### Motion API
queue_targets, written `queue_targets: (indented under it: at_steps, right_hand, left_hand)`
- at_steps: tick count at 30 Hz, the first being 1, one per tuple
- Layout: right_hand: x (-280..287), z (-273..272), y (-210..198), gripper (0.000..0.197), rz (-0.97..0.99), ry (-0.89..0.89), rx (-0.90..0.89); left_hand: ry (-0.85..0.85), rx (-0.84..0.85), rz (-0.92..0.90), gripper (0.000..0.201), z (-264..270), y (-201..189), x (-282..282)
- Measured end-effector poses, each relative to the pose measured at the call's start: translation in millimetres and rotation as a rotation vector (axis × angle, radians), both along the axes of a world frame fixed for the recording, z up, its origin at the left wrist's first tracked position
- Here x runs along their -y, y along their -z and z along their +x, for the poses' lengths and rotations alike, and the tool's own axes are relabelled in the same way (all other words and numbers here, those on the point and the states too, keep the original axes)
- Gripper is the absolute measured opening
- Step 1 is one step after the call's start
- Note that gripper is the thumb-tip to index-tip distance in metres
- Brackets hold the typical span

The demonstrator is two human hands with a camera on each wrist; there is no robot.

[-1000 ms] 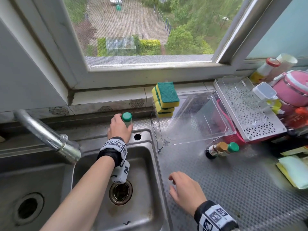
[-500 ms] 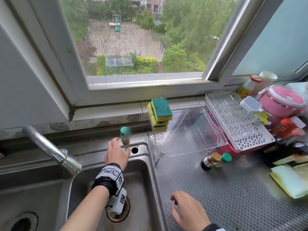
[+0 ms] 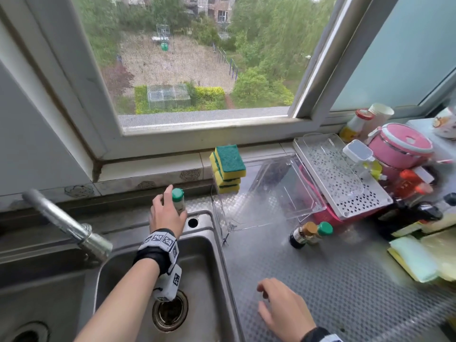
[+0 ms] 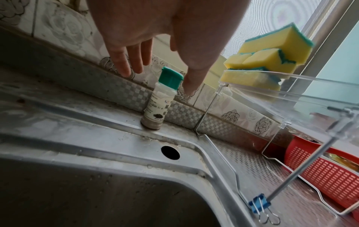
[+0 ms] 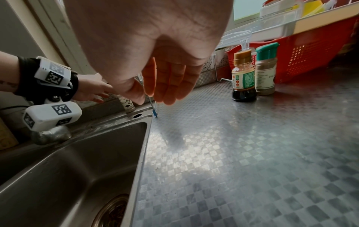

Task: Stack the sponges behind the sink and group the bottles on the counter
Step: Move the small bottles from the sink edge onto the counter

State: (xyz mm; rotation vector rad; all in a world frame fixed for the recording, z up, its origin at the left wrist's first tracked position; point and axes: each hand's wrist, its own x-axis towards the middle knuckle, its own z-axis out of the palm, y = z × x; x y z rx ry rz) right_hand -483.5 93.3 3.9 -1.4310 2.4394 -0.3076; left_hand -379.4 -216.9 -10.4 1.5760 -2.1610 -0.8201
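Nearest, the right hand [image 3: 283, 309] is hovering over the table [image 3: 333, 280] with its fingers [image 5: 170, 86] loosely apart and holding nothing, while farther right a dark sauce bottle [image 3: 299, 235] and a green-capped shaker [image 3: 320, 232] are standing touching as a pair. Beyond the sink [image 3: 204, 280], the left hand [image 3: 166, 213] is reaching with fingers [image 4: 124, 61] spread and not yet closing on the small green-capped spice bottle [image 4: 161, 98] standing upright on the far rim. Judged light, rigid, smooth and tippy, it is best gripped round the mid-body; farthest, the soft sponges [image 3: 228, 169] are sitting stacked against the sill.
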Motion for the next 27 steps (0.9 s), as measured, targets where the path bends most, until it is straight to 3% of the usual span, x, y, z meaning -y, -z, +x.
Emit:
queue_targets:
  at_steps: [7,14,27]
  right_hand:
    - [-0.9,5.0,-5.8,0.036,0.086,-0.042,0.013]
    - [14.3,0.8,-4.7,0.020,0.065,-0.054,0.073]
    - [63.9,-19.0,-10.3,0.025,0.088,-0.005,0.072]
  left_hand:
    - [0.005,0.017,0.003,0.073,-4.0,-2.1,3.9]
    - [0.041,0.029,0.066,0.061,-11.1,-0.6,8.8]
    - [0.077,0.038,0.063,0.042,-22.2,-0.7,13.7]
